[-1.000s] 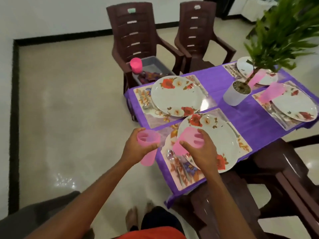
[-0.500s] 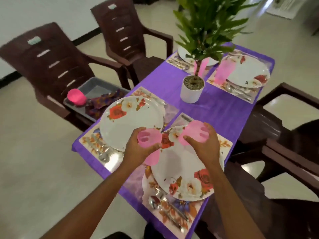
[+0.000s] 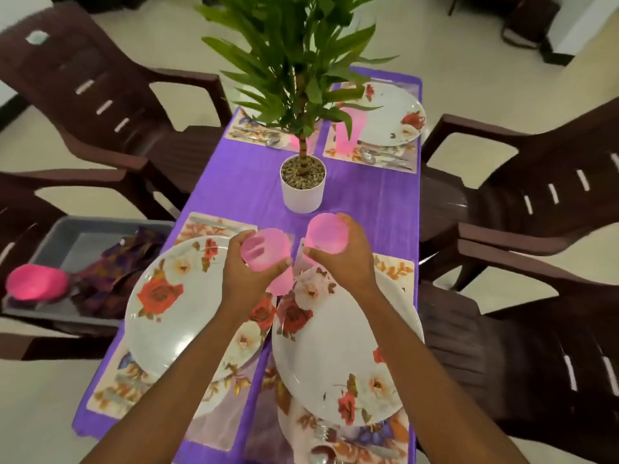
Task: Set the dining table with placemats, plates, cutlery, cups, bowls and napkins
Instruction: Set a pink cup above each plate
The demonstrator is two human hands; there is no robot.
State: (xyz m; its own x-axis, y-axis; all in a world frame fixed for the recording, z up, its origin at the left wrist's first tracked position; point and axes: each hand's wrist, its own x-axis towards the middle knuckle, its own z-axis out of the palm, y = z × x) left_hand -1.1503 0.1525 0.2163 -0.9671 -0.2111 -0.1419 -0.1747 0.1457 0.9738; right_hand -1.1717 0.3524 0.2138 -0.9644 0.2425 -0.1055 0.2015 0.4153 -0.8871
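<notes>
A: So, where are the cups?
B: At the far rims of the left plate (image 3: pixel 174 316) and right plate (image 3: pixel 335 360): left hand (image 3: pixel 249 283) curled round the left cup (image 3: pixel 264 252), right hand (image 3: pixel 345 266) clamped on the right cup (image 3: pixel 323 232), both tilted.
A: Next?
B: Probably forward, onto the left placemat (image 3: pixel 207 226) and right placemat (image 3: pixel 397 267), short of the plant pot (image 3: pixel 303 195).

Potted plant (image 3: pixel 303 192) centred on table (image 3: pixel 371 209); left plate (image 3: pixel 167 329), right plate (image 3: pixel 335 363) abreast before it; tub (image 3: pixel 83 237) left.
</notes>
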